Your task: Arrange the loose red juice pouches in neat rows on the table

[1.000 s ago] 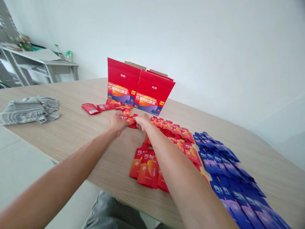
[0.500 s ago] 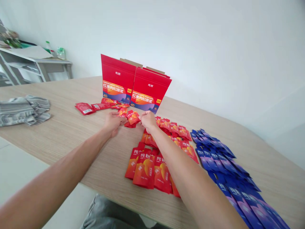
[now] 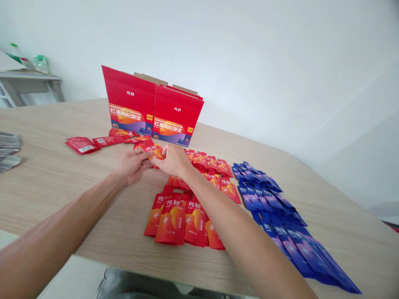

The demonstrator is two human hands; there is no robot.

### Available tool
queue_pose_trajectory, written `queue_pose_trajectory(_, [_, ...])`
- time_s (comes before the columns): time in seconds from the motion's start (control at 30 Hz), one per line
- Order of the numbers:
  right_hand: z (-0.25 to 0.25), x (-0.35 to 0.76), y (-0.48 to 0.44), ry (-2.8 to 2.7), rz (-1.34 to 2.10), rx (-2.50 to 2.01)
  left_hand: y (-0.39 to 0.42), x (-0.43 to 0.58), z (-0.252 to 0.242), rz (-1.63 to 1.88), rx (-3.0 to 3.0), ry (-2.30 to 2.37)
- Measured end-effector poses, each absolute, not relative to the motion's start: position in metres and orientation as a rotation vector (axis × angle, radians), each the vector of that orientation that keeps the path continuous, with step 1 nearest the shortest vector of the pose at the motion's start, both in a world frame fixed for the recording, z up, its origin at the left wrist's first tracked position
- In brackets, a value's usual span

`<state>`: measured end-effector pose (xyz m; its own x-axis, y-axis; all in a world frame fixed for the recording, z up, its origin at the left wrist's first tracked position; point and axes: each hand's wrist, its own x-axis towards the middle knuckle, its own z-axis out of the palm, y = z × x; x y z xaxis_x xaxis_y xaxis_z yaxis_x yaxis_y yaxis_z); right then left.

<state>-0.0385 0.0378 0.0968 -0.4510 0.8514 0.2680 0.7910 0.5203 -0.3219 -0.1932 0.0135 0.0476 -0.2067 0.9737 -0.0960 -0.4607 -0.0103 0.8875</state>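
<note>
My left hand (image 3: 134,165) is closed on the lower left edge of a red pouch (image 3: 154,148) with an orange fruit print. Pinching the right side of that same pouch is my right hand (image 3: 175,160), close beside the left one. Under and behind the held pouch lie other red pouches (image 3: 141,140) in a loose pile. Overlapping rows of red pouches (image 3: 170,222) lie printed side up, partly hidden by my right forearm. Two red cartons (image 3: 131,101) with raised flaps stand just behind the pile.
Rows of blue pouches (image 3: 280,232) lie on the right of the wooden table (image 3: 118,220). Several loose red pouches (image 3: 82,145) lie left of the cartons. A striped cloth (image 3: 8,151) is at the left edge. Beyond it stands a side desk (image 3: 34,81) with a bottle.
The view has swung right, so the table's things appear further left. My hands have come closer together, both now on one red pouch.
</note>
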Motion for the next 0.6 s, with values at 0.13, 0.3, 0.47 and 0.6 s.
queue_pose_trajectory(0.13, [0.105, -0.034, 0.029, -2.437, 0.070, -1.433, 0.013, -0.188, 0.042, 1.512, 0.798, 0.948])
queue_pose_trajectory(0.3, [0.111, -0.027, 0.021, -2.472, -0.004, -1.420, 0.009, -0.179, 0.042, 1.465, 0.892, 0.903])
queue_pose_trajectory(0.47, [0.130, 0.019, 0.047, -2.387, 0.003, -1.584, 0.007, -0.179, 0.043, 1.440, 1.033, 1.043])
queue_pose_trajectory(0.6, [0.142, 0.087, 0.091, -2.135, -0.103, -2.108, 0.013, -0.183, 0.043, 1.532, 1.122, 1.272])
